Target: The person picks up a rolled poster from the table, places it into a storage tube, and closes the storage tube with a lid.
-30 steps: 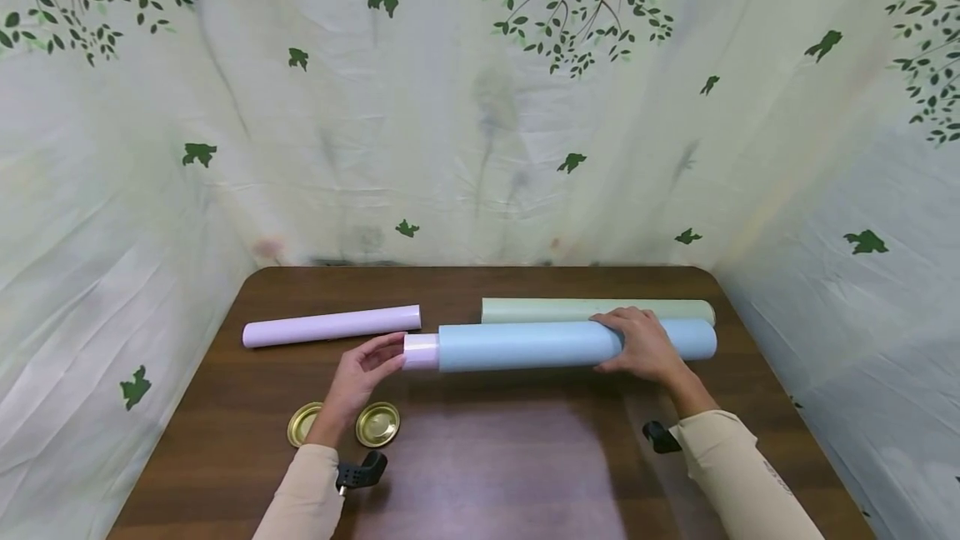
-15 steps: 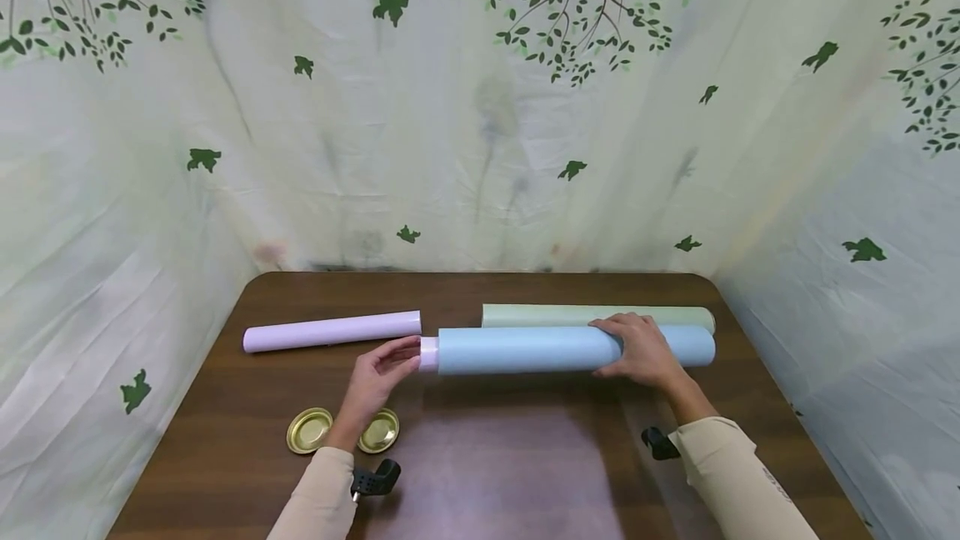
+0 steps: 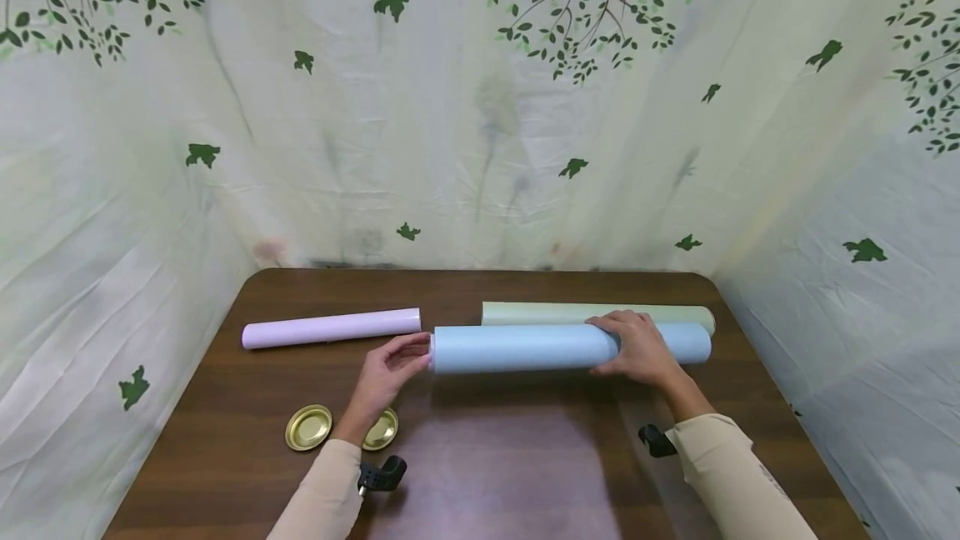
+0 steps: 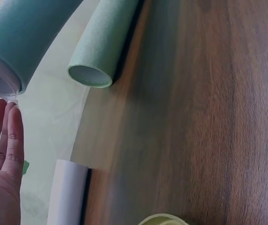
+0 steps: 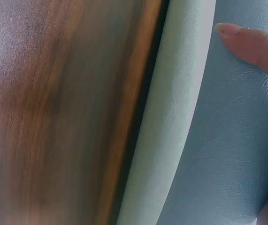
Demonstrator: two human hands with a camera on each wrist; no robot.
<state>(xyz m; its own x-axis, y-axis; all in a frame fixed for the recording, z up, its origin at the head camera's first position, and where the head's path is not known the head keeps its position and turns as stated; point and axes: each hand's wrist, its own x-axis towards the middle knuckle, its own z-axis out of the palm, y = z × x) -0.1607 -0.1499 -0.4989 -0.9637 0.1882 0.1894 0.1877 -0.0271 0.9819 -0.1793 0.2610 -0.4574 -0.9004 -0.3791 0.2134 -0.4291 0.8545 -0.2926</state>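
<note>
A long light-blue tube [image 3: 517,348] is held level above the table, in front of a pale green tube [image 3: 555,312]. My right hand [image 3: 636,348] grips it from above near its right part, thumb on the near side and fingers over the far side. At its left end only a thin lilac rim of an inner tube [image 4: 1,75] shows. My left hand [image 3: 393,369] touches that rim with nearly straight fingertips, palm facing the opening in the left wrist view. The rest of the inner tube is hidden inside the blue one.
A separate lilac tube [image 3: 330,328] lies at the back left of the brown table [image 3: 510,457]. Two gold round lids [image 3: 308,427] lie at front left, one partly behind my left wrist. A leaf-patterned cloth [image 3: 480,148] hangs behind and at both sides.
My left hand has moved right, and the lilac inner tube has slid into the blue tube until only its rim shows. My right hand keeps its grip, shifting very slightly left.
</note>
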